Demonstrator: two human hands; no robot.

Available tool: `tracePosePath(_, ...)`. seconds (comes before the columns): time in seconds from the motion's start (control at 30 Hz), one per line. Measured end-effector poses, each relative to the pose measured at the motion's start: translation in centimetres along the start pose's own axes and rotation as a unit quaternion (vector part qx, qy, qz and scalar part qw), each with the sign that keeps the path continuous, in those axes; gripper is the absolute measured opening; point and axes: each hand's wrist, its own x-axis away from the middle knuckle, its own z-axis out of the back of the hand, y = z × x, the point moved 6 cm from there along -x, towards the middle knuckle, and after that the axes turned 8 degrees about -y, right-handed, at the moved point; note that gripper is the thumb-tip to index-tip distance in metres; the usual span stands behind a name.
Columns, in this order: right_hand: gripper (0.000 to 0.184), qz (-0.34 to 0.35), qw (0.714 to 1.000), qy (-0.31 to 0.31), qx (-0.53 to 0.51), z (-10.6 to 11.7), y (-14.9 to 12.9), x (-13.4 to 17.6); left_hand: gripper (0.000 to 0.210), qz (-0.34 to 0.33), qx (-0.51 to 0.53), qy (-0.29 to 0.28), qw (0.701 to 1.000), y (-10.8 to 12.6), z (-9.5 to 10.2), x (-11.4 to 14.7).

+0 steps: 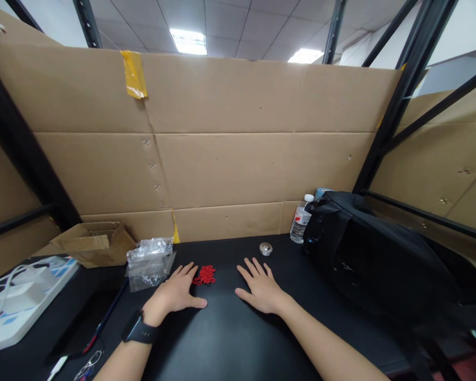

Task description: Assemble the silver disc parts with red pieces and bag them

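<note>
Both of my hands lie palm down on the black tabletop (pixel 230 338), fingers spread, holding nothing. My left hand (pixel 177 291) has a dark watch (pixel 139 329) at its wrist. Just beyond its thumb and beside its fingertips is a small heap of red cord (pixel 205 275). Clear plastic bags (pixel 150 263) lie to the left of that hand. My right hand (pixel 262 290) rests to the right of the cord, apart from it. A small round silver roll or tin (pixel 265 248) sits just past its fingertips; which of the two I cannot tell.
A large black bag (pixel 373 264) fills the right side, with a water bottle (pixel 300 219) beside it. An open cardboard box (pixel 97 243) and a white power strip (pixel 27 301) with plugs stand at left. A cardboard wall (pixel 230 169) closes off the back.
</note>
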Motion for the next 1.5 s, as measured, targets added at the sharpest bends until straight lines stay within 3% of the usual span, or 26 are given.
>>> tracePosePath(0.8,0.072,-0.005,1.000,0.023,0.007,-0.1,-0.4,0.8,0.124,0.019,0.027,0.006,0.999,0.8,0.4,0.8)
tracePosePath(1.0,0.075,0.000,1.000,0.028,-0.006,-0.2,0.3,-0.7,0.128,0.041,0.016,-0.019,0.999,1.9,1.1,1.3)
tracePosePath(1.13,0.076,-0.020,1.000,0.004,-0.011,0.2,0.9,-1.4,0.119,0.055,0.013,-0.036,0.998,2.8,1.8,2.1)
tracePosePath(1.23,0.070,-0.009,0.999,0.037,-0.022,1.3,1.0,-0.6,0.119,0.049,0.015,-0.028,0.998,3.1,2.0,2.3)
tracePosePath(1.37,0.060,0.006,0.996,0.066,-0.063,2.1,1.5,0.5,0.108,0.049,-0.009,-0.046,0.998,2.6,1.5,1.1)
tracePosePath(1.5,0.065,0.014,0.997,0.052,-0.057,1.9,2.2,-0.9,0.085,0.067,-0.011,-0.071,0.995,1.8,1.0,-0.7)
